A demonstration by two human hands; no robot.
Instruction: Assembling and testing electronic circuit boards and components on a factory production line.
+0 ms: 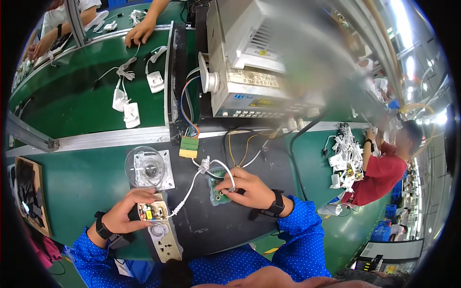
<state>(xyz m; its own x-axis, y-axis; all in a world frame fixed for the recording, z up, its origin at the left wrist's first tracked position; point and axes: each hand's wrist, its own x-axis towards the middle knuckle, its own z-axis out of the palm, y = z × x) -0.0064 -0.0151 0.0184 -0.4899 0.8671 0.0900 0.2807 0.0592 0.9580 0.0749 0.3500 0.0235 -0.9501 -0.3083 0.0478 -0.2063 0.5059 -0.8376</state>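
Observation:
My left hand grips an opened power adapter, its small circuit board and parts showing. From the adapter a white cord runs up to a tied bundle and loops over to my right hand. Thumb and fingers of that hand pinch the cord's end over a green circuit board, partly hidden by the fingers. Beneath the adapter lies a power strip with sockets. A clear dome on a white square base stands just beyond my left hand.
A bench instrument with a display stands ahead, beside a green terminal block with wires. White adapters lie on the far green belt, where another person's hand reaches. More adapters pile up near a person in red.

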